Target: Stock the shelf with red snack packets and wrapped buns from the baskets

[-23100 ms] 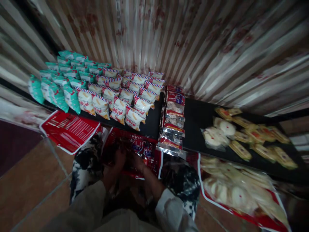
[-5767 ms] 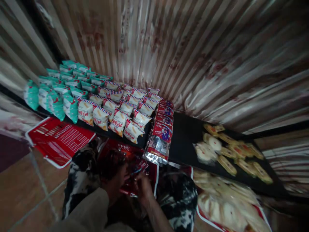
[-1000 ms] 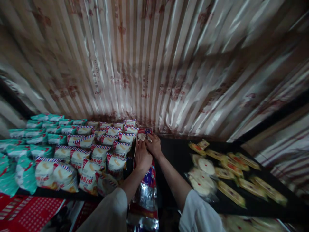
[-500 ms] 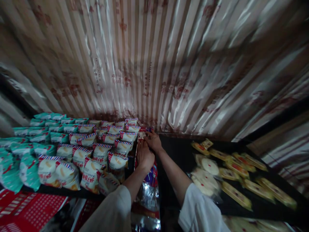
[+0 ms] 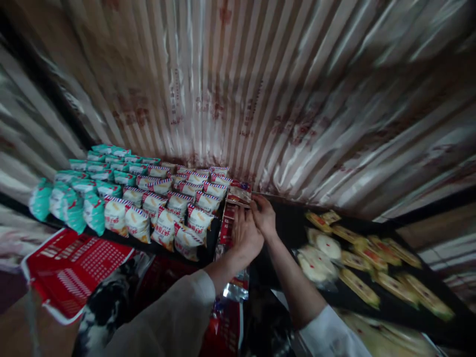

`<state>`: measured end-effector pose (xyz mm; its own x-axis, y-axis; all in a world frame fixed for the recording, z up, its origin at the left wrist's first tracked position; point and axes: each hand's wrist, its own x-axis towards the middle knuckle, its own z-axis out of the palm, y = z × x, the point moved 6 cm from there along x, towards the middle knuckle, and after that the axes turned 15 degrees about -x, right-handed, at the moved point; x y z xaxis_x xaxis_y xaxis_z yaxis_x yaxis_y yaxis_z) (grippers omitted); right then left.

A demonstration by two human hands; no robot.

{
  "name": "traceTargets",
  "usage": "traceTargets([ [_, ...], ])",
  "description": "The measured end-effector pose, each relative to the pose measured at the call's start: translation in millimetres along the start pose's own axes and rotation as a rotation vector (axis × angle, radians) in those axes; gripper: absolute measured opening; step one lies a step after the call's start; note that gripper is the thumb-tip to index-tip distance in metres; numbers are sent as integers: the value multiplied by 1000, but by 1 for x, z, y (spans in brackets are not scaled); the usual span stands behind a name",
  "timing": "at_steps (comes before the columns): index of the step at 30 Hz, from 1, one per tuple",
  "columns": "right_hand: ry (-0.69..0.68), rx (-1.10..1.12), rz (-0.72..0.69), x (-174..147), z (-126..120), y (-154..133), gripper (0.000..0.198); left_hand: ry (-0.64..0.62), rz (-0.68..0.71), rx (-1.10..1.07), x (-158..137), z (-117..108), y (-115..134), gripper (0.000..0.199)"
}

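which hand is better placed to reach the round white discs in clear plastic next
Right, probably: the right hand is nearer the round white discs in clear plastic. The left hand is at the red and silver foil packets, farther off, and would likely have to cross the right forearm.

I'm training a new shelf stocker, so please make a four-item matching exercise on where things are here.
1. teal bags
2. red packets
3. yellow packs
4. red basket

A. toward the right end of the shelf
B. lower than the shelf
C. at the left end of the shelf
D. by the left hand and right hand

Pairs: 1-C, 2-D, 3-A, 4-B
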<state>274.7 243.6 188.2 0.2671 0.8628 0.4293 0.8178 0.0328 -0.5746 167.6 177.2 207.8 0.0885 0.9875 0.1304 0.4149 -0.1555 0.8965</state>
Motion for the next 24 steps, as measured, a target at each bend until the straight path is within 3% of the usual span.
traceTargets([
  [5, 93, 192, 52, -59, -47, -34, 33, 58, 317, -173, -75, -29, -1, 47],
  [7, 92, 292, 47, -98, -62, -54, 31, 51, 427, -277, -113, -49, -12, 42],
  [9, 7, 369, 32, -143, -70, -74, 27, 59, 423, -324, -148, -68, -38, 36],
  [11, -152, 388, -101, -189, -70, -99, 21, 22, 267, -292, -178, -80, -77, 30],
  [13, -329, 396, -255, -233, -60, -119, 20, -52, 17, -249, -203, -85, -123, 27],
  [16, -768, 313, -340, -290, -17, -124, 23, -111, -565, -192, -235, -86, -200, 21],
  [17, -907, 250, -317, -306, 1, -119, 24, -120, -655, -179, -241, -86, -216, 17],
  [20, -1120, -21, -231, -338, 47, -89, 25, -123, -803, -142, -249, -85, -248, 12],
  [24, -1257, -126, -84, -362, 89, -53, 26, -114, -910, -112, -248, -82, -272, 13],
])
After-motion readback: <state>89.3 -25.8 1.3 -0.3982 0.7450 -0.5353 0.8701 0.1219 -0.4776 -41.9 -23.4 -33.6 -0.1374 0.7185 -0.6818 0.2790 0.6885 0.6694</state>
